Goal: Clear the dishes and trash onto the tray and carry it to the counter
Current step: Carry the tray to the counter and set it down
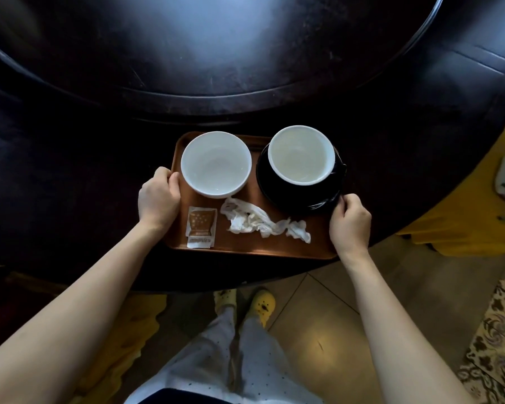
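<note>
Head view: my left hand [158,199] and right hand [350,223] each close on a side edge of the brown tray [236,246], which sits at the near rim of a dark round wooden table [99,141]. It bears a white bowl [215,164], a white-lined cup [301,154] on a black saucer [292,199], a crumpled napkin [260,221] and a torn sachet [200,230]. Below, tan floor tiles [318,330] and a patterned rug [496,345].

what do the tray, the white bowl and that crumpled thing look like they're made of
Tray: probably plastic or lacquered wood; smooth brown surface with a soft sheen, no grain visible.
White bowl: looks like glazed ceramic; glossy white with a thick rounded rim.
Crumpled thing: thin paper, likely a used napkin; matte white, soft creases and twisted ends.
</note>
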